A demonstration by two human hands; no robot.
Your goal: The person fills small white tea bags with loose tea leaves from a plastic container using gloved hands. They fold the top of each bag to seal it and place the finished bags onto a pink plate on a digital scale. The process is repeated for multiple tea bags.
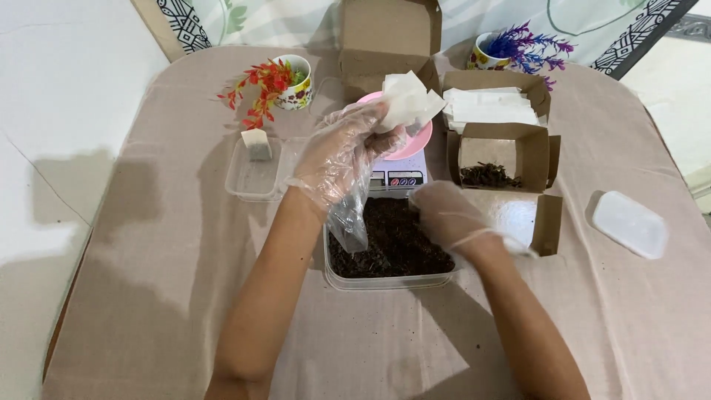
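A round-cornered table under a plain beige cloth filled most of the view. It stood on a pale, glossy tiled floor, where soft shadows fell at left. Behind it hung a light patterned fabric with black-and-white borders.

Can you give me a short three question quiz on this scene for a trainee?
1. True or false: the left hand holds a white paper bag above the pink dish.
2. What does the right hand reach into? A) the tub of dark leaves, B) the cup of red flowers, C) the lid.
3. What sits in the clear container at the left?

Key: 1 true. 2 A. 3 A small filled bag, standing upright.
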